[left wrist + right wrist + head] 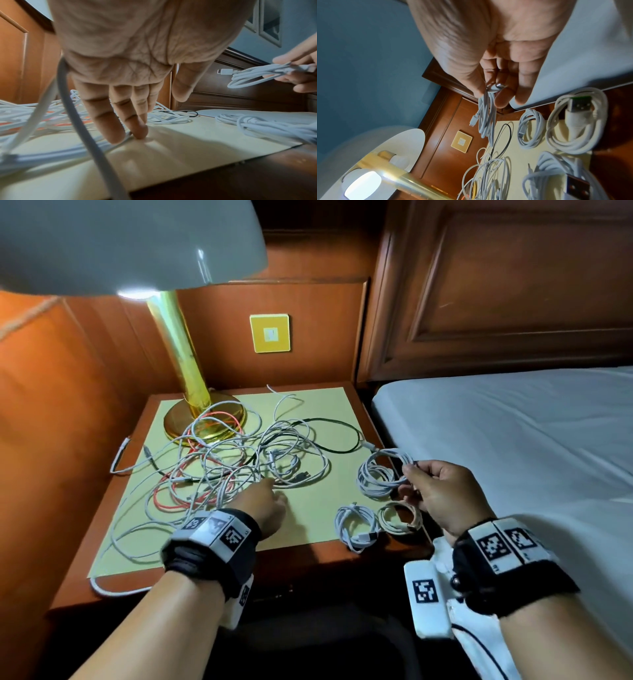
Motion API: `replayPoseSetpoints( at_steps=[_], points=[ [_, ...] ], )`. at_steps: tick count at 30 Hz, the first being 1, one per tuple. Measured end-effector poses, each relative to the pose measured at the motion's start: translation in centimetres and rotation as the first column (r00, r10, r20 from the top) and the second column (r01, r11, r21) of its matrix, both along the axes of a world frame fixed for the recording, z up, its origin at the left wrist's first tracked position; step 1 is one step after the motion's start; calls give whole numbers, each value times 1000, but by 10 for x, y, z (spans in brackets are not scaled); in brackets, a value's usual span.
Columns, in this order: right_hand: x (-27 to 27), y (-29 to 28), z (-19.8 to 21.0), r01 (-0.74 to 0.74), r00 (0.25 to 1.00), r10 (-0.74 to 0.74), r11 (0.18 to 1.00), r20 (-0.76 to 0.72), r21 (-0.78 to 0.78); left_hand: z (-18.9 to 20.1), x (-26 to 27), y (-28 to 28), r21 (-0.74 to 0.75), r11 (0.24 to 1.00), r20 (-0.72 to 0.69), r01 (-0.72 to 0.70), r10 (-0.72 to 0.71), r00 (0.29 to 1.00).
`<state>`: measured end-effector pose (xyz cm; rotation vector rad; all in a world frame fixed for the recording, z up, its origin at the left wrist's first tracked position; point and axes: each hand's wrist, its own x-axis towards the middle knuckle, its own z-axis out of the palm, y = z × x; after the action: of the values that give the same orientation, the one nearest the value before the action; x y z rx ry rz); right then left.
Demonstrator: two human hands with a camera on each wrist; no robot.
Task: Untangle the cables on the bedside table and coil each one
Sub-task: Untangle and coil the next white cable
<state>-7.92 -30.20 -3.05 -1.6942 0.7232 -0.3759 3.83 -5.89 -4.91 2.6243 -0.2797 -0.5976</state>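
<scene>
A tangle of white, red and black cables (239,460) sprawls over a pale yellow mat (318,405) on the bedside table. My left hand (270,501) reaches into its near right edge. Its fingers (137,129) are straight, their tips pressing on the mat beside a thin cable, the thumb apart. My right hand (414,474) pinches a coiled white cable (390,456) above the table's right edge; the coil (486,121) hangs from thumb and fingers (501,97). Three more white coils lie below it on the table (376,482), (356,525), (399,517).
A brass lamp base (191,419) stands at the table's back left, with cables draped over it, and its shade (120,244) overhangs. The bed (513,422) adjoins on the right. White cable loops hang over the table's left edge (118,457) and front corner (113,590).
</scene>
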Motion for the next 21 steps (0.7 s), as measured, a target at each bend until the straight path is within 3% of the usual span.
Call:
replayPoseSetpoints(
  at_steps=[7,12,16,21],
  points=[
    [39,5,-5,20,998,-18,999,-67,28,4,-12,0,102,990,41,99,-103,994],
    [53,8,-9,8,995,-12,999,-104,-35,6,-19,-11,4,993,70,114,-114,991],
    [55,13,-8,15,989,3,993,-149,118,6,-29,-27,-19,975,13,220,-219,976],
    [58,35,-5,-91,971,148,955,-188,283,7,-34,-39,86,948,-45,307,-304,951]
  ],
)
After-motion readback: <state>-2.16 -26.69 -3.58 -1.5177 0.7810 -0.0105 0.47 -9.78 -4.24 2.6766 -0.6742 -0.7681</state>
